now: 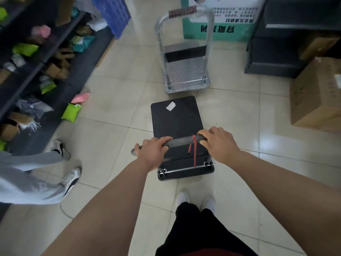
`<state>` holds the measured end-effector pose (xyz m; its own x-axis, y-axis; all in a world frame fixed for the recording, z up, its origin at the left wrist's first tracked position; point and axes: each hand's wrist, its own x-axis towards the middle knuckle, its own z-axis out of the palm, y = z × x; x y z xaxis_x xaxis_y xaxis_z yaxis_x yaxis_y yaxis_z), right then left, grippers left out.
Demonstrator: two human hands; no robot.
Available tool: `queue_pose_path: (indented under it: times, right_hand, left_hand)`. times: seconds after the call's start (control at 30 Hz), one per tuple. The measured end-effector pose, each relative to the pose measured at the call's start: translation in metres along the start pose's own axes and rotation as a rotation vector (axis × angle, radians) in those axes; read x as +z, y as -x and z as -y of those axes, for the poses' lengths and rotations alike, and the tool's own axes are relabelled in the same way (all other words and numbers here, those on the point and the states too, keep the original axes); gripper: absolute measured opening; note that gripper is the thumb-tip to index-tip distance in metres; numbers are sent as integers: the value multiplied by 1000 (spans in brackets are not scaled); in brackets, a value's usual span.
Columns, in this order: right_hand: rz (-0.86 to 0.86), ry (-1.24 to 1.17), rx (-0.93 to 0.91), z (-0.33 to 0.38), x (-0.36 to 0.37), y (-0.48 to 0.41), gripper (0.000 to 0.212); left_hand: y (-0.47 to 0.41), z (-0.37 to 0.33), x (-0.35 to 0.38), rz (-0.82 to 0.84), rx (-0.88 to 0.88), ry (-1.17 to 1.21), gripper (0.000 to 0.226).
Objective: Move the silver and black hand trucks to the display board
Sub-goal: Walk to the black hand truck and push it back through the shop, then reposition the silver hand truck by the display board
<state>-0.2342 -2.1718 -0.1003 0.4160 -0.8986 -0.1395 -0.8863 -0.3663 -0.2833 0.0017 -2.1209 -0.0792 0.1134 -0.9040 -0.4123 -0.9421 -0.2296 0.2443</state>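
**Black truck in hand, silver truck parked ahead**

Your left hand (pixel 153 151) and right hand (pixel 219 144) are both wrapped around the handle (pixel 181 140) of the black hand truck (pixel 176 117). Its long axis runs near to far, deck pointing at the silver hand truck (pixel 186 74), which stands by the display board (pixel 221 23). Next, I judge, push forward gently and stop just short.

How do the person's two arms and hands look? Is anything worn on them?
Both forearms are bare as far as the picture shows: no sleeves, gloves, watch or bracelet. The left hand and the right hand also carry no rings that I can see on the fingers. Below them, dark trousers and white shoes show.
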Motion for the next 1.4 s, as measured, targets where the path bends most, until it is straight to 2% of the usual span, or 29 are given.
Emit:
queue_pose_path:
  times: [0.17,0.3,0.37,0.43,0.5,0.57,0.77,1.07,1.23,1.4]
  right_hand:
    - [92,-18,29,7,-7,-12,29]
    - [249,-96,61,9,-23,-25,36]
    - [230,-204,112,9,-30,-31,42]
    - [138,-246,159,7,-36,-38,44]
    - [85,-226,198,1,-43,-44,44]
    - [104,-181,215,-9,-51,-49,45]
    - [181,-95,168,-69,-79,-72,48]
    - [276,-20,94,-219,-139,-119,50]
    - [268,1,68,-284,-174,-150,50]
    - [247,-10,32,-310,-192,-203,49]
  left_hand:
    - [-12,7,-14,76,-28,7,38]
    - [-32,8,-35,277,-53,380,35]
    - [-46,4,-44,252,-34,374,42]
    - [-62,-3,-51,160,-17,301,46]
    - [-76,-10,-54,96,3,263,46]
    - [-88,-19,-54,96,26,233,47]
    - [-137,-75,-54,179,76,65,50]
    - [-216,-213,-48,220,43,26,58]
    - [-248,-281,-58,188,49,83,58]
    - [-291,-306,-87,140,54,67,55]
